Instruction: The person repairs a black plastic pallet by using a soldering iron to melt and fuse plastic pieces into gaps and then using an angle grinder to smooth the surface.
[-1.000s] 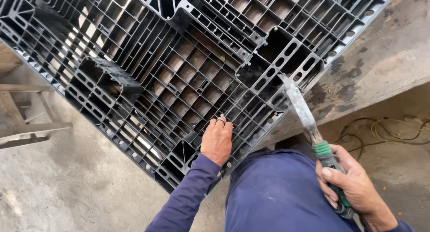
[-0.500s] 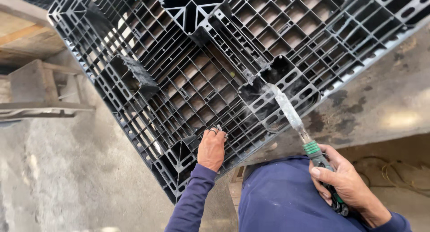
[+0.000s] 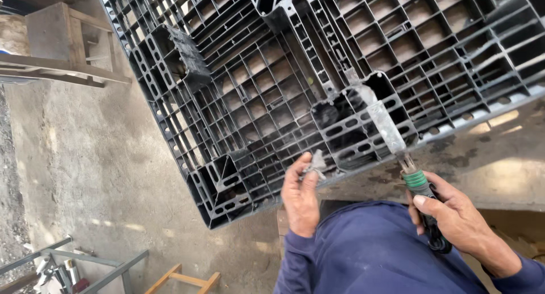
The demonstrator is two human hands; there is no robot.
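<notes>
Black plastic pallet (image 3: 272, 95) tilted over a concrete floor (image 3: 85, 175), underside grid facing the camera, one corner lowest near bottom centre. Left hand (image 3: 301, 197) at the pallet's near edge, just right of that low corner; fingers pinched shut on a small grey scrap (image 3: 315, 162) touching the edge rib. Right hand (image 3: 454, 217) wrapped tight round the green-and-black handle of a flat-bladed tool (image 3: 392, 132). Blade laid against a slotted block of the pallet, near the same edge, further right; tip at a broken, greyed patch of the block. Dark blue sleeves and clothing (image 3: 374, 254) below both hands. Wooden bench (image 3: 54, 41) beyond the pallet's far left corner. Metal frame (image 3: 85, 265) and wooden frame (image 3: 181, 280) on the floor at lower left, well apart from the pallet.
</notes>
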